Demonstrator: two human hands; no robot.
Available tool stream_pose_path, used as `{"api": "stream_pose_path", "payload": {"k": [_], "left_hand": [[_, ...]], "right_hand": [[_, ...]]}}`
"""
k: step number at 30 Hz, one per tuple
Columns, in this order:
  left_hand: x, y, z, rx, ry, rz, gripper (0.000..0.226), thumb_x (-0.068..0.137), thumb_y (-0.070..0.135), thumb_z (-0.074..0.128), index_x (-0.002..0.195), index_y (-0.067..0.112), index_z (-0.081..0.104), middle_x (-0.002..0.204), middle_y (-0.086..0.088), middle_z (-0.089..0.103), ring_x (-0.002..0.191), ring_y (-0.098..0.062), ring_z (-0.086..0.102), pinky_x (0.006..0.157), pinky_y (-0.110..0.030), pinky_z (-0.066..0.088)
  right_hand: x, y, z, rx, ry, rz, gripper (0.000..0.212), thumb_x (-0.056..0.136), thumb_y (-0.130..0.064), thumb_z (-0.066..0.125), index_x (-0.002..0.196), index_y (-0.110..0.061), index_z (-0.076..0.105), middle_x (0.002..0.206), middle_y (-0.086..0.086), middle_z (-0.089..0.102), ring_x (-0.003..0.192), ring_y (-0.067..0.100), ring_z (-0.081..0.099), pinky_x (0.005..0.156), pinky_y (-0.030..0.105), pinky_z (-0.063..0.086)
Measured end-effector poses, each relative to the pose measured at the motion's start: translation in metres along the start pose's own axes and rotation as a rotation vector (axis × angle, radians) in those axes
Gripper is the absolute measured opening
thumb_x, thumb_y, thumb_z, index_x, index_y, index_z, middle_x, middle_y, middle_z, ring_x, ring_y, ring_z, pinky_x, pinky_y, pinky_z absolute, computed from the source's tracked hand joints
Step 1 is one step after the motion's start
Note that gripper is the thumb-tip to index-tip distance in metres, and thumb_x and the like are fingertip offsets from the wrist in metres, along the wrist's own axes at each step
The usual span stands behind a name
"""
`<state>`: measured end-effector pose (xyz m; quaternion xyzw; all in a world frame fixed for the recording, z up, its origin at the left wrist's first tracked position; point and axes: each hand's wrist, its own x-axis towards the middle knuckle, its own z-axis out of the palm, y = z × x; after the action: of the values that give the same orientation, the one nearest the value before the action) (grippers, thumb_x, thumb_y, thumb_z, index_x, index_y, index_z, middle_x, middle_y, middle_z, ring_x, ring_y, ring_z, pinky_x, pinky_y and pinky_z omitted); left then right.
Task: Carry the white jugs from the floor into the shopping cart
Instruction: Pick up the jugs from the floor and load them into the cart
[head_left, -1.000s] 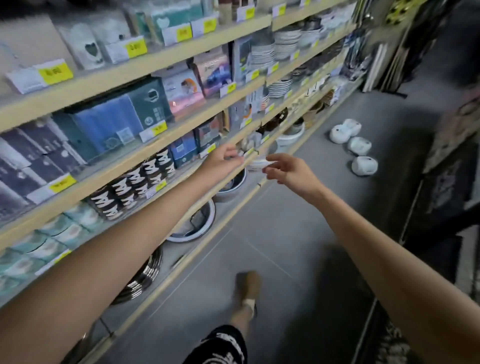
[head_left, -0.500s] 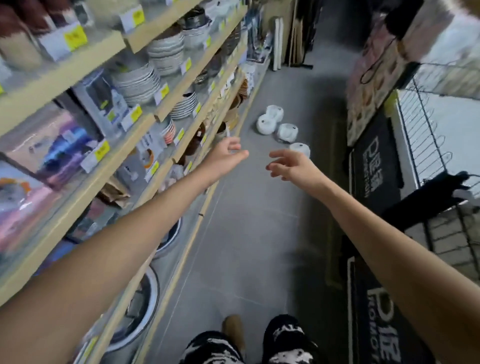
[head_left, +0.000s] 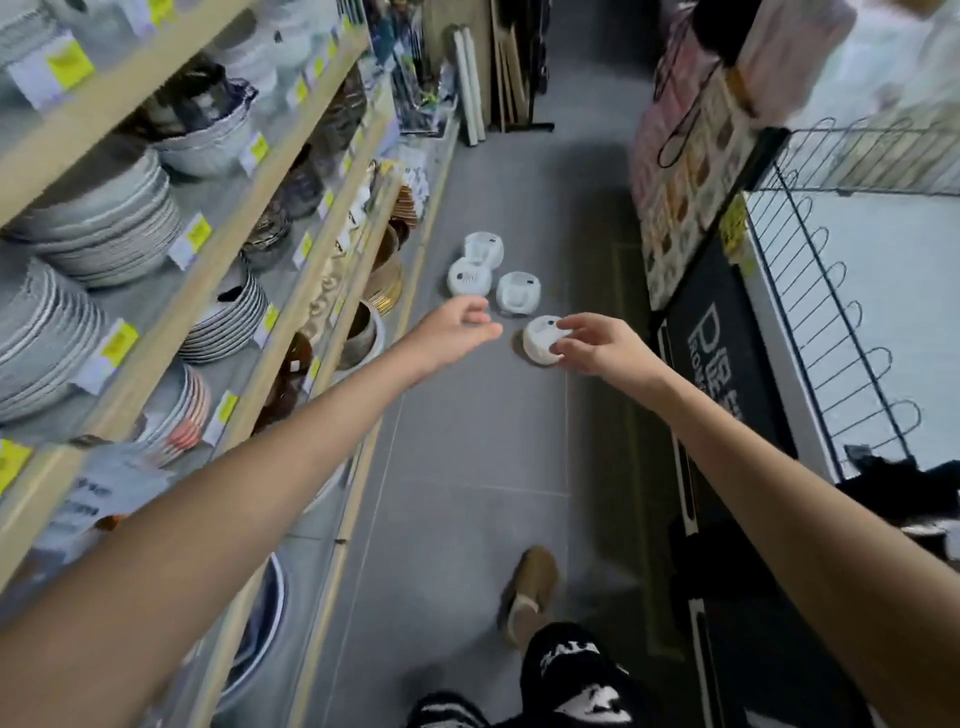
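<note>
Four white jugs (head_left: 470, 278) clustered on the grey floor (head_left: 467, 441) mid-aisle, nearest jug (head_left: 537, 343) slightly apart. Right hand (head_left: 597, 348) stretched out over that jug, fingers loosely spread, empty (contact not discernible). Left hand (head_left: 457, 332) alongside, relaxed, likewise empty. Shelves (head_left: 156, 291) of stacked plates and bowls at left; wire rack (head_left: 841, 270) at right.

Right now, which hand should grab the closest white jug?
Probably the right hand: its spread fingers line up with the nearest white jug. The left hand sits off to its side, loosely curled.
</note>
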<state>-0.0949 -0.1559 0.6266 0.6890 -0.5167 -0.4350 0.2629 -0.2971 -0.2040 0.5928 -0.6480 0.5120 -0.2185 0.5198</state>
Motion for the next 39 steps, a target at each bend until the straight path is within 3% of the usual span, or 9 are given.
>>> {"api": "stream_pose_path", "payload": {"k": [5, 10, 15, 19, 23, 30, 33, 36, 39], "left_hand": [[0.1, 0.04, 0.0, 0.05, -0.041, -0.019, 0.052, 0.091, 0.027, 0.059, 0.139, 0.013, 0.042, 0.136, 0.0, 0.051, 0.112, -0.008, 0.049, 0.092, -0.02, 0.033], [0.175, 0.063, -0.005, 0.026, -0.059, -0.033, 0.053, 0.092, 0.029, 0.057, 0.14, 0.012, 0.041, 0.137, 0.001, 0.051, 0.111, -0.007, 0.048, 0.09, -0.02, 0.032], [0.267, 0.065, -0.005, 0.006, -0.095, -0.063, 0.054, 0.092, 0.028, 0.058, 0.141, 0.012, 0.04, 0.14, -0.003, 0.048, 0.123, -0.013, 0.049, 0.091, -0.019, 0.033], [0.36, 0.059, -0.002, 0.003, -0.133, -0.07, 0.053, 0.091, 0.027, 0.059, 0.139, 0.013, 0.041, 0.139, -0.003, 0.05, 0.122, -0.013, 0.05, 0.094, -0.02, 0.034], [0.456, 0.052, 0.002, -0.069, -0.201, -0.094, 0.052, 0.091, 0.023, 0.06, 0.139, 0.013, 0.041, 0.141, -0.004, 0.047, 0.118, -0.01, 0.049, 0.093, -0.019, 0.034], [0.603, 0.031, 0.021, -0.097, -0.277, -0.199, 0.057, 0.089, 0.013, 0.061, 0.141, 0.01, 0.038, 0.144, -0.008, 0.044, 0.128, -0.018, 0.047, 0.1, -0.024, 0.037], [0.648, 0.012, 0.034, -0.096, -0.3, -0.244, 0.059, 0.088, 0.012, 0.062, 0.142, 0.01, 0.037, 0.145, -0.007, 0.042, 0.128, -0.017, 0.045, 0.103, -0.026, 0.036], [0.694, -0.012, 0.052, -0.114, -0.32, -0.296, 0.06, 0.087, 0.013, 0.064, 0.141, 0.012, 0.038, 0.144, -0.004, 0.043, 0.118, -0.012, 0.046, 0.097, -0.023, 0.038], [0.736, -0.045, 0.071, -0.144, -0.31, -0.349, 0.058, 0.086, 0.016, 0.064, 0.139, 0.015, 0.04, 0.141, 0.0, 0.045, 0.12, -0.014, 0.049, 0.094, -0.023, 0.045]], "right_hand": [[0.102, -0.008, -0.054, -0.05, -0.018, 0.025, 0.03, 0.091, -0.012, 0.06, 0.121, -0.004, 0.057, 0.093, 0.009, 0.066, 0.069, 0.011, 0.061, 0.064, 0.022, 0.046], [0.176, -0.007, -0.085, -0.06, -0.039, 0.056, 0.032, 0.091, -0.016, 0.059, 0.122, -0.007, 0.057, 0.095, 0.006, 0.067, 0.076, 0.012, 0.065, 0.072, 0.031, 0.049], [0.25, 0.007, -0.108, -0.056, -0.065, 0.112, 0.034, 0.092, -0.016, 0.058, 0.125, -0.007, 0.055, 0.098, 0.006, 0.068, 0.083, 0.018, 0.067, 0.068, 0.023, 0.049], [0.322, 0.023, -0.126, -0.036, -0.054, 0.166, 0.036, 0.093, -0.015, 0.057, 0.127, -0.005, 0.053, 0.106, 0.016, 0.069, 0.095, 0.028, 0.067, 0.065, 0.018, 0.049], [0.402, 0.035, -0.142, 0.001, -0.038, 0.242, 0.037, 0.093, -0.013, 0.057, 0.128, -0.003, 0.052, 0.105, 0.014, 0.069, 0.099, 0.031, 0.066, 0.058, 0.007, 0.047], [0.534, 0.07, -0.159, 0.033, 0.041, 0.399, 0.032, 0.093, -0.014, 0.056, 0.124, -0.006, 0.055, 0.11, 0.016, 0.067, 0.09, 0.024, 0.066, 0.056, 0.008, 0.045], [0.573, 0.1, -0.156, 0.046, 0.036, 0.46, 0.033, 0.093, -0.015, 0.057, 0.125, -0.008, 0.054, 0.114, 0.013, 0.064, 0.092, 0.019, 0.063, 0.067, 0.016, 0.045], [0.609, 0.138, -0.152, 0.071, 0.058, 0.522, 0.044, 0.093, -0.016, 0.057, 0.135, -0.01, 0.046, 0.118, 0.008, 0.061, 0.102, 0.017, 0.057, 0.088, 0.028, 0.045], [0.646, 0.182, -0.145, 0.063, 0.08, 0.582, 0.048, 0.093, -0.019, 0.056, 0.138, -0.011, 0.041, 0.12, 0.004, 0.059, 0.102, 0.016, 0.057, 0.091, 0.031, 0.047]]}}
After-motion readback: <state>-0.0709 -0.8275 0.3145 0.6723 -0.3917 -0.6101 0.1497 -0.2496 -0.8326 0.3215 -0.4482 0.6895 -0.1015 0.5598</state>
